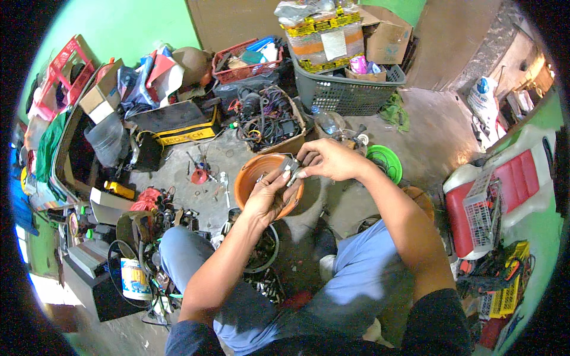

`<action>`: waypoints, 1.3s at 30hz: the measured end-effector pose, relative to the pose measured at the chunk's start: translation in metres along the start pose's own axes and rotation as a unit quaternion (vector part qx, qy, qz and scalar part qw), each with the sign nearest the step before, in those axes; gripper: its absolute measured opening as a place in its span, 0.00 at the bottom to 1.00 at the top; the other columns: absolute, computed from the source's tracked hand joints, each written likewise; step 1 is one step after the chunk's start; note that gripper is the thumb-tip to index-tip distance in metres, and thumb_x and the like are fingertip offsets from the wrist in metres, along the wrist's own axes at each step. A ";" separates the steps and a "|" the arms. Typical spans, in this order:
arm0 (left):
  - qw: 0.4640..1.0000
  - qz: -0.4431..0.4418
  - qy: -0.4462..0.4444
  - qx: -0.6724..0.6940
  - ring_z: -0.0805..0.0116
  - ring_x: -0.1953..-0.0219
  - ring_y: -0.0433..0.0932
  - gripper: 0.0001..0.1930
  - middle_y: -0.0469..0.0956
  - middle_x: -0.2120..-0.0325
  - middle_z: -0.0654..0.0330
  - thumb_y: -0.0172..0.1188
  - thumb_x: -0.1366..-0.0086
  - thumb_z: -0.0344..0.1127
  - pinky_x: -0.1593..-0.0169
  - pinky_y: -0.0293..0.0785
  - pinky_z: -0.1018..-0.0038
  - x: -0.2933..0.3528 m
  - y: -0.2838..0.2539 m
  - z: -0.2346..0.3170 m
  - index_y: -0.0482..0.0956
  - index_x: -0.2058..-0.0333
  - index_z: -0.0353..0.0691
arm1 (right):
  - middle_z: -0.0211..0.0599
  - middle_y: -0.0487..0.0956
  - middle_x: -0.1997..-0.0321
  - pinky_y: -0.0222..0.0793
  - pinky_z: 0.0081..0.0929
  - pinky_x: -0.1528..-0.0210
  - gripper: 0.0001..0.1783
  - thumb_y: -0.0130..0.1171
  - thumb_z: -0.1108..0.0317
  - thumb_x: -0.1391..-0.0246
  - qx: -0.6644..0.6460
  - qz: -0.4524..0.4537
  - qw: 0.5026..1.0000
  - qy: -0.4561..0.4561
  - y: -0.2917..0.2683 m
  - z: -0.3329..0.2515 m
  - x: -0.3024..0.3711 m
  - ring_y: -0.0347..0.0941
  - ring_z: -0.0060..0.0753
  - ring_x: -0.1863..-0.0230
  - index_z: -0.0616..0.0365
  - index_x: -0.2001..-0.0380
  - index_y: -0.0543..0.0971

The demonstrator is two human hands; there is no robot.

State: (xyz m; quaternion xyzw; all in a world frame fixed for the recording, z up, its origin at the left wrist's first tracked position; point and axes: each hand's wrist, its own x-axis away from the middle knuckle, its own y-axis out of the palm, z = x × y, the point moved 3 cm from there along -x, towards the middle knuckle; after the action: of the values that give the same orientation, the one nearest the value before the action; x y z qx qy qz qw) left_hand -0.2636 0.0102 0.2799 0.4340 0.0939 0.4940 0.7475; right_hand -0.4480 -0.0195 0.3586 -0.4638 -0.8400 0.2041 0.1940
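My left hand [268, 194] is closed around a small dark grey part [289, 164], whose exact kind I cannot make out. From the other side my right hand [331, 160] pinches at the same part, thumb and fingers pressed together near its pale end. Both hands are over an orange bucket [241, 185], which is partly hidden by them. A few small pieces lie inside it. Below my left wrist, between my knees, stands a pail [274, 252] holding small dark pieces.
Beyond the bucket is a cardboard box of tangled cables [264, 118]. A grey plastic basket [350, 95] stands behind it. A green bowl [389, 161] is right of my right hand. Loose parts and a red funnel-like piece [199, 176] lie on the floor to the left.
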 end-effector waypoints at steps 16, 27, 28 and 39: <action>0.991 0.099 0.083 0.027 0.64 0.50 0.78 0.17 0.78 0.52 0.56 0.60 0.34 0.31 0.44 0.77 0.67 0.086 -0.062 0.053 0.73 0.48 0.35 | 0.29 0.80 0.69 0.72 0.20 0.64 0.08 0.65 0.69 0.43 -0.082 0.020 0.995 -0.050 0.070 -0.060 -0.030 0.75 0.18 0.67 0.62 0.66 0.79; 0.915 0.368 0.106 -0.125 0.61 0.59 0.81 0.23 0.80 0.59 0.49 0.63 0.37 0.27 0.53 0.78 0.71 0.159 -0.196 0.005 0.70 0.46 0.25 | 0.43 0.83 0.71 0.75 0.34 0.64 0.12 0.70 0.65 0.52 0.032 0.006 0.998 -0.047 0.190 -0.019 -0.093 0.80 0.36 0.68 0.62 0.68 0.81; 0.903 0.399 0.112 -0.109 0.64 0.64 0.81 0.19 0.80 0.61 0.51 0.64 0.38 0.26 0.58 0.79 0.72 0.166 -0.200 -0.008 0.73 0.50 0.25 | 0.43 0.83 0.71 0.74 0.35 0.64 0.12 0.70 0.65 0.53 0.024 0.005 0.999 -0.034 0.210 -0.012 -0.096 0.80 0.37 0.69 0.62 0.69 0.81; 0.700 0.603 -0.039 -0.381 0.65 0.69 0.83 0.13 0.84 0.74 0.54 0.76 0.50 0.39 0.58 0.77 0.68 0.201 -0.261 -0.090 0.87 0.66 0.42 | 0.44 0.83 0.72 0.75 0.35 0.62 0.09 0.70 0.71 0.54 0.046 0.188 0.970 0.146 0.381 0.115 -0.063 0.82 0.40 0.69 0.64 0.70 0.81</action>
State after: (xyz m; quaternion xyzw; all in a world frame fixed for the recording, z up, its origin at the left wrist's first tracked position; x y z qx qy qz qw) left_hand -0.0439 0.1900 0.0893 0.0944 -0.4135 0.8153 0.3941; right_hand -0.2091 0.0926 0.0545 -0.6289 -0.6899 0.2052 0.2941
